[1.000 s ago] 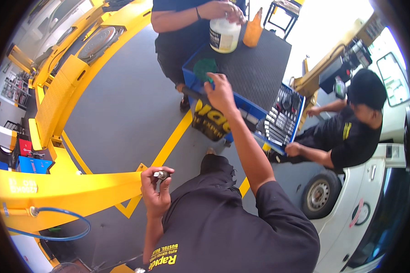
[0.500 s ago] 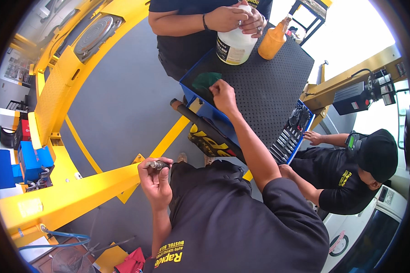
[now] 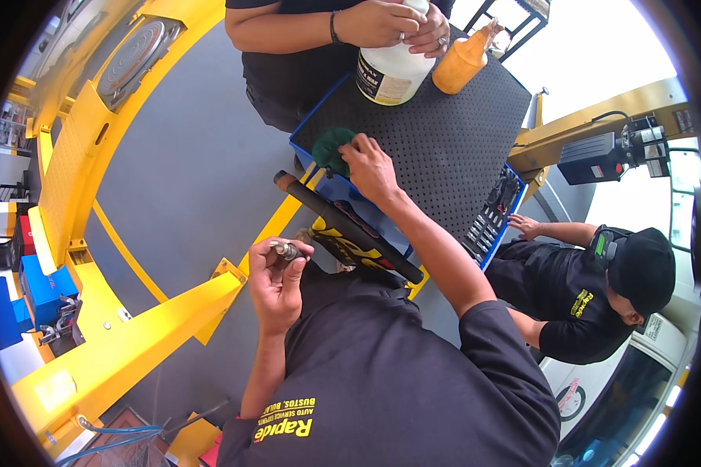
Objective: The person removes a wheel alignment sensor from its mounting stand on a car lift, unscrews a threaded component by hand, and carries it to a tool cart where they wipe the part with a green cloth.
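My left hand [image 3: 279,288] is closed around a small stepped metal cylinder [image 3: 288,251], held between thumb and fingers in front of my body. My right hand [image 3: 372,169] reaches forward to the near left corner of a cart and pinches a dark green cloth [image 3: 333,150]. That cloth hangs bunched at the edge of the perforated black cart top [image 3: 444,148]. Below my right forearm, a long black and yellow padded piece [image 3: 350,233] leans along the cart's side.
Across the cart, a person's hands [image 3: 401,27] hold a white jug [image 3: 393,74] beside an orange spray bottle [image 3: 461,66]. Another person [image 3: 576,288] crouches at right, by an open drawer of tools [image 3: 491,218]. A yellow lift arm [image 3: 148,335] extends at left.
The green cloth is more bunched, still in my right hand. The whole view has shifted slightly. My left hand keeps hold of the metal cylinder.
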### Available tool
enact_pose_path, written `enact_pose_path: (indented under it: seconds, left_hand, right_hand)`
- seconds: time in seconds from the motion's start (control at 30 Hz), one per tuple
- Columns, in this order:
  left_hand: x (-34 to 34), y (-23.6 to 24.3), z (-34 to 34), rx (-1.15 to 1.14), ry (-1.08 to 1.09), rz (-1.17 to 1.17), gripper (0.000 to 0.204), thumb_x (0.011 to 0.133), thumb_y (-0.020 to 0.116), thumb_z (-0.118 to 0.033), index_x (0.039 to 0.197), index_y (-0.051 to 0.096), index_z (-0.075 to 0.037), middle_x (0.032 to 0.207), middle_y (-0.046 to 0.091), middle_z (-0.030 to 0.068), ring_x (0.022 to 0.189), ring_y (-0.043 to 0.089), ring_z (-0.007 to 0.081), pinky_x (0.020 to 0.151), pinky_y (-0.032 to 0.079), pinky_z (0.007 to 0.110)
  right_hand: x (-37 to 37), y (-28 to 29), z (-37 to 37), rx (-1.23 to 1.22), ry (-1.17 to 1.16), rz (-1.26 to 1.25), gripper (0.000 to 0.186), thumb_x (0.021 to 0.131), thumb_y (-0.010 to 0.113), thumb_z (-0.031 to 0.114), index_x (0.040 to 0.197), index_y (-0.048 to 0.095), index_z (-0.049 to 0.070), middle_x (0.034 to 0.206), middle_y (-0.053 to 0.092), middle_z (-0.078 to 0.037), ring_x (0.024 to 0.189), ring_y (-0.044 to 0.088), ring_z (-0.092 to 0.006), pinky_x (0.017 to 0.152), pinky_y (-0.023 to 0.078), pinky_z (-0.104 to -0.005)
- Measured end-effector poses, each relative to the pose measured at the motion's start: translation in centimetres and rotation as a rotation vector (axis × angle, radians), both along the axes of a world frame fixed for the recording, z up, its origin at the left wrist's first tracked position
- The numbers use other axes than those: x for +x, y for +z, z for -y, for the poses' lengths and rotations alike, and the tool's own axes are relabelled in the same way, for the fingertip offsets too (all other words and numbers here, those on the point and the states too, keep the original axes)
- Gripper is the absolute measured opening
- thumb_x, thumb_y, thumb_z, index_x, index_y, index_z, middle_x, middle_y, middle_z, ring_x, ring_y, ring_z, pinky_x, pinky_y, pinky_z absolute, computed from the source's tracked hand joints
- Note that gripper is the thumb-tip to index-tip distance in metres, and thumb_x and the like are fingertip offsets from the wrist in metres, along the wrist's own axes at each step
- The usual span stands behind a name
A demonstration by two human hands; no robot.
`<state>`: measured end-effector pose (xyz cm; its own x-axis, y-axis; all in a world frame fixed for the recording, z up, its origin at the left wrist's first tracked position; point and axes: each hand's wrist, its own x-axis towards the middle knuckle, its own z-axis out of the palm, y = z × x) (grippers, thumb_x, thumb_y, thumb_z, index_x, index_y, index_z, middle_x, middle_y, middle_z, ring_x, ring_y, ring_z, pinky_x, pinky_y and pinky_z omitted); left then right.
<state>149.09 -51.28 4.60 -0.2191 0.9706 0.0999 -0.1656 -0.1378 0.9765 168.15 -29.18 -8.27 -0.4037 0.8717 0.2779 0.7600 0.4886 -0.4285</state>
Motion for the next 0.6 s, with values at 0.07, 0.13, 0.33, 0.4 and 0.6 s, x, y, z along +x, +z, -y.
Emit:
enact_pose_path:
  seconds: [0.07,0.13,0.33,0.4,0.6]
  left_hand:
    - [-0.9,0.7,-0.7,0.02,-0.023,-0.018,0.03,0.105,0.067,-0.002,0.129,0.048,-0.003,0.114,0.07,0.0143,0.107,0.068,0.0167,0.095,0.055,0.029]
    - [-1.6,1.2,-1.8,0.045,-0.049,-0.054,0.03,0.105,0.067,-0.003,0.129,0.048,-0.003,0.113,0.07,0.0139,0.107,0.068,0.0169,0.095,0.055,0.03]
    - [-4.8,1.0,-3.7,0.056,-0.072,-0.071,0.03,0.106,0.067,-0.006,0.13,0.048,-0.003,0.112,0.071,0.0138,0.105,0.069,0.0181,0.095,0.055,0.029]
    - [-5.1,1.3,-4.7,0.046,-0.1,-0.097,0.031,0.106,0.068,-0.007,0.13,0.049,-0.003,0.111,0.071,0.0135,0.104,0.069,0.0185,0.095,0.055,0.029]
    - [-5.9,1.1,-6.4,0.032,-0.241,-0.099,0.03,0.106,0.067,-0.005,0.13,0.049,-0.003,0.111,0.071,0.0135,0.105,0.069,0.0189,0.096,0.054,0.031]
  right_hand:
    - [-0.3,0.3,0.3,-0.011,-0.063,-0.084,0.017,0.099,0.07,0.011,0.116,0.073,0.008,0.11,0.066,-0.009,0.101,0.067,-0.0282,0.086,0.058,-0.0434]
    - [0.0,1.1,-0.1,-0.433,-0.246,-0.431,0.019,0.101,0.069,0.01,0.119,0.072,0.005,0.118,0.069,-0.007,0.105,0.068,-0.0251,0.087,0.058,-0.0437]
    - [2.8,4.1,5.5,-1.022,0.036,-2.189,0.04,0.106,0.063,0.016,0.143,0.061,0.001,0.141,0.067,-0.015,0.126,0.068,-0.0284,0.112,0.054,-0.0456]
    - [3.3,3.8,6.9,-0.966,0.027,-2.231,0.041,0.106,0.061,0.017,0.144,0.06,0.001,0.143,0.066,-0.015,0.128,0.067,-0.0291,0.113,0.053,-0.0465]
    - [1.9,11.8,9.1,-0.854,-0.036,-2.275,0.04,0.109,0.06,0.024,0.142,0.06,0.002,0.139,0.068,-0.015,0.121,0.07,-0.0311,0.103,0.059,-0.0428]
